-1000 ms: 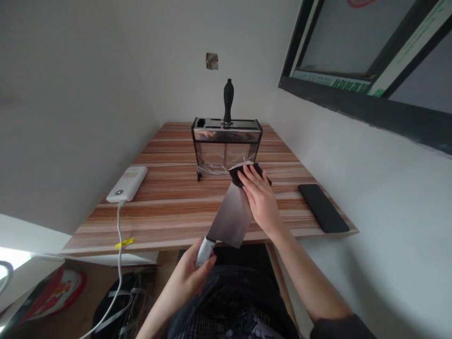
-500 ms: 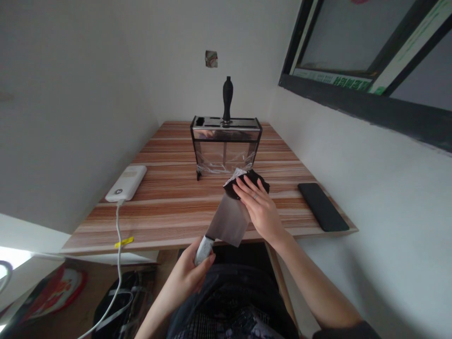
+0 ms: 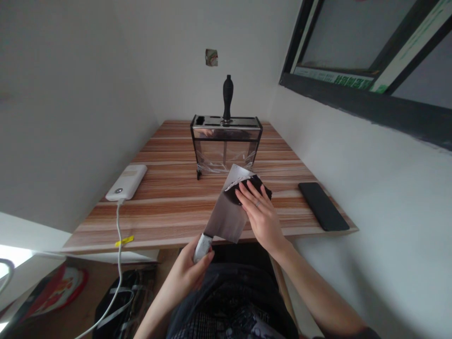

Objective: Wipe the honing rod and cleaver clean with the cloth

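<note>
My left hand (image 3: 192,266) is closed around the pale handle of a cleaver (image 3: 226,219), whose broad blade points up and away over the table's front edge. Against the upper part of the blade, my right hand (image 3: 261,214) presses a dark cloth (image 3: 231,194) with a white edge. Its fingers lie over the cloth, and a ring shows on one of them. The blade's far corner sticks out past the cloth. Behind it stands a clear-sided knife block (image 3: 226,134) with a dark metal top, and a black-handled tool (image 3: 228,96) rises upright from it.
On the left of the wood-grain table (image 3: 169,188) lies a white power bank (image 3: 127,182), its cable (image 3: 119,235) hanging over the front edge by yellow tape (image 3: 124,241). A black phone (image 3: 323,206) lies at the right edge. Walls enclose both sides.
The cloth under my right hand has slid down the blade towards the handle side and slightly right, baring the blade's far end. My left hand keeps its hold on the cleaver.
</note>
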Demonstrator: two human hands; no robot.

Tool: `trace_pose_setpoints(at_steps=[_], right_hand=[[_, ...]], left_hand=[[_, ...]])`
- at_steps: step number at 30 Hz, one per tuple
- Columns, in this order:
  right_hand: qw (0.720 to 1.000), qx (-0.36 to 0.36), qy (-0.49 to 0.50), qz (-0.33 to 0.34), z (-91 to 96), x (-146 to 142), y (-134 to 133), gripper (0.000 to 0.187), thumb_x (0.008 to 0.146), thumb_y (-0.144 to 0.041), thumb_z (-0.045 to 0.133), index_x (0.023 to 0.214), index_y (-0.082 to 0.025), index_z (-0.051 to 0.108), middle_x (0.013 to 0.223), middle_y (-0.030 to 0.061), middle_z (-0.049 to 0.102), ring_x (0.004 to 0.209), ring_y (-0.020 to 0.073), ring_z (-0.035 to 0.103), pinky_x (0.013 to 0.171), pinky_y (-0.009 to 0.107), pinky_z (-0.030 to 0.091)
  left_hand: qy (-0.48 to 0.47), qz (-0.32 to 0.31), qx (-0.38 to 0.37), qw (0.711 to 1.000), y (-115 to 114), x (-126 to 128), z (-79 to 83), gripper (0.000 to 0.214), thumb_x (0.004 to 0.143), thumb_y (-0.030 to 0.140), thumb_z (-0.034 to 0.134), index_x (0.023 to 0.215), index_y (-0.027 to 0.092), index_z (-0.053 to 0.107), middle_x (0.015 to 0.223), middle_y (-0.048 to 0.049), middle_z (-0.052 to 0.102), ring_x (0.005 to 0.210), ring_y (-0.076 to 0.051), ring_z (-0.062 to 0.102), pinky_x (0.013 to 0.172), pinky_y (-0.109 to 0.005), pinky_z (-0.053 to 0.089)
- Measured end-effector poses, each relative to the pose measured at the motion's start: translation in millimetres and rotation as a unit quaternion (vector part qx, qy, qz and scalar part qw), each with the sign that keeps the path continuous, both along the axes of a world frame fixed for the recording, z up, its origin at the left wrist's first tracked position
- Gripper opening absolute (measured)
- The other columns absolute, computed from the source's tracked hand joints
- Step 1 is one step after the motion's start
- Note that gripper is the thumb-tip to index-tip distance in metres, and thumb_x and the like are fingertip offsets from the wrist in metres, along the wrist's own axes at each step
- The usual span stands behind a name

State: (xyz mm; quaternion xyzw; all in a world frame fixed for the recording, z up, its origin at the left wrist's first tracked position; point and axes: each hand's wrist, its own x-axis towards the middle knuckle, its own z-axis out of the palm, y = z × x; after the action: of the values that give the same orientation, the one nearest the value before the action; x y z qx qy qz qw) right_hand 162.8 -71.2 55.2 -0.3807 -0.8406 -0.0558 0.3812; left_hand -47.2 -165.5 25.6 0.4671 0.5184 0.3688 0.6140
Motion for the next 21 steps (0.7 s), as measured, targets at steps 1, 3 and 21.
trace_pose_setpoints(at_steps=[1, 3, 21], right_hand=[[1.000, -0.001, -0.006, 0.004, -0.5, -1.2, -2.4, 0.051, 0.096, -0.010, 0.037, 0.145, -0.026, 0.033, 0.141, 0.0061, 0.049, 0.137, 0.0209, 0.035, 0.114, 0.053, 0.029], [1.000, 0.000, -0.019, 0.013, -0.8, -3.7, -7.1, 0.052, 0.096, -0.009, 0.038, 0.145, -0.025, 0.032, 0.142, 0.0053, 0.048, 0.138, 0.0203, 0.034, 0.114, 0.052, 0.028], [0.985, -0.004, -0.129, 0.113, 8.5, -16.4, -25.8, 0.042, 0.096, -0.014, 0.041, 0.137, -0.021, 0.046, 0.143, 0.0011, 0.046, 0.139, 0.0156, 0.031, 0.118, 0.042, 0.023]], left_hand=[[-0.003, 0.002, 0.001, 1.000, 0.4, -0.3, -0.5, 0.040, 0.079, 0.055, 0.060, 0.088, 0.019, 0.045, 0.048, 0.0118, 0.034, 0.031, -0.004, 0.029, 0.031, -0.015, 0.028], [-0.006, 0.002, 0.004, 1.000, 1.4, -0.4, -0.1, 0.040, 0.079, 0.054, 0.060, 0.088, 0.019, 0.045, 0.049, 0.0116, 0.035, 0.031, -0.004, 0.028, 0.031, -0.015, 0.028], [0.001, -0.005, 0.011, 1.000, 2.6, 3.8, 6.8, 0.038, 0.080, 0.051, 0.061, 0.094, 0.017, 0.048, 0.052, 0.0097, 0.040, 0.032, -0.004, 0.030, 0.031, -0.015, 0.028]])
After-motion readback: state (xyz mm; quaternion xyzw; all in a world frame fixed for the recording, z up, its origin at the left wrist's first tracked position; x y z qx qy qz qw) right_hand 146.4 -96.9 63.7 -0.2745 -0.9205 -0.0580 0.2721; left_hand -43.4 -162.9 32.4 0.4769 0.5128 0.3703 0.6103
